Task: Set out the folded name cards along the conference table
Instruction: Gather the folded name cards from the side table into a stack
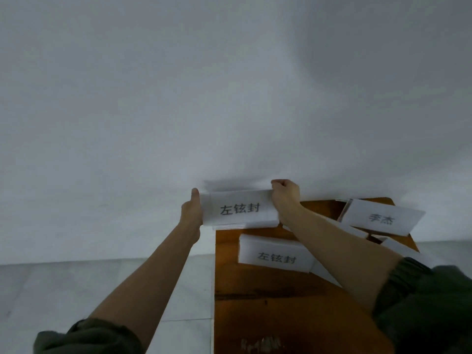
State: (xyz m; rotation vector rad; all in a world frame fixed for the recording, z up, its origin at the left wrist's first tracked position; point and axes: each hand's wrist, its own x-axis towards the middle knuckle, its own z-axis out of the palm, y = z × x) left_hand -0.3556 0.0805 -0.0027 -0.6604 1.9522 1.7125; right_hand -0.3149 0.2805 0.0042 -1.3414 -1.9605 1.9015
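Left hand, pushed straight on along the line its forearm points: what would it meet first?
Most likely the white wall ahead. The left hand grips the card stack at its left edge, and nothing else shows beyond it. How far off the wall is remains unclear.

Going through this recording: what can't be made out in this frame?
Head view only.
- held cards: count unclear; lower edges blurred.
- left hand: fingers hidden behind the held cards.
- white sheets: print covered by the right forearm.
- table: near end cut off by the bottom edge, right part hidden by the sleeve.
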